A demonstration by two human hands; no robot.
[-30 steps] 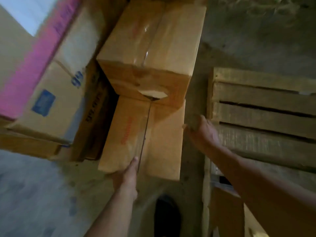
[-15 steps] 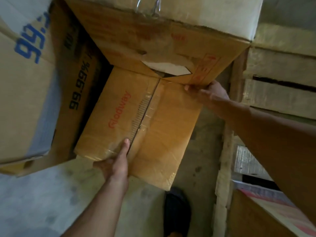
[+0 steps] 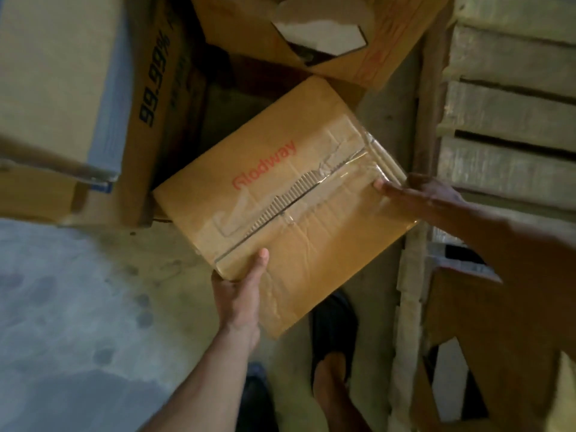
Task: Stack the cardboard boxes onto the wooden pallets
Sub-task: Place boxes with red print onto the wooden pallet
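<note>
I see the wooden pallet (image 3: 511, 113) filling the right side, its grey slats bare near the edge, and on the left a large box printed 99.99% (image 3: 93, 98) with a torn box (image 3: 324, 35) above, all on the concrete floor (image 3: 62, 322). The Glodway box (image 3: 280, 207) is now held free between my 2 hands and turned at an angle; half a second ago it was still lying under the torn box, so I judge it is pulled out and the lift has started. My right hand (image 3: 424, 198) presses the far edge beside the pallet with the fingers (image 3: 389, 188) spread flat on the taped top, and my left hand (image 3: 240, 294) grips the near corner, thumb (image 3: 260, 260) on top and the other fingers hidden below. Next I must swing it right onto the slats, my foot in a dark sandal (image 3: 335, 332) stands just under it
</note>
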